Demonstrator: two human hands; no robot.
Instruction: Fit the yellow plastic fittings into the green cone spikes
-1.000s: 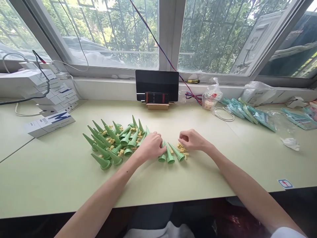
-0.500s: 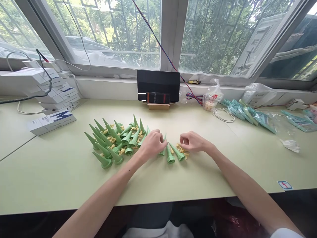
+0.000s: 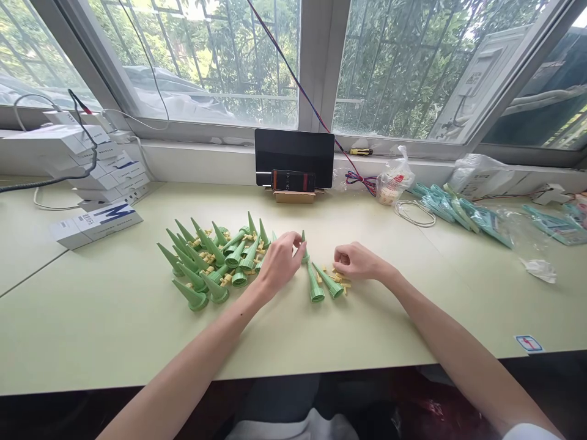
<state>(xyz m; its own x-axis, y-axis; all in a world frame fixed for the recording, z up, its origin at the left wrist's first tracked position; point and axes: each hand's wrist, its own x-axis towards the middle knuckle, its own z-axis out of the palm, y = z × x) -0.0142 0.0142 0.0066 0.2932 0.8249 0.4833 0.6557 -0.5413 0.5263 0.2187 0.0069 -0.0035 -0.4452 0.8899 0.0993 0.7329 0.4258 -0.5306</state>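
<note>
seemingly partway — the left hand (image 3: 280, 261) pinches a green cone (image 3: 305, 253) tip-up, the right hand (image 3: 356, 261) curls by yellow pieces (image 3: 338, 277), hold unclear, and two loose cones (image 3: 316, 291) lie unheld on the counter (image 3: 367, 330) beyond the heap (image 3: 210, 245).

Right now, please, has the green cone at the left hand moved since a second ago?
Yes: the green cone has moved up the picture, toward the black screen.

A pale green table (image 3: 92, 330) is lit by daylight through grey-framed windows (image 3: 316, 61), beyond which trees (image 3: 394, 73) are seen.
</note>
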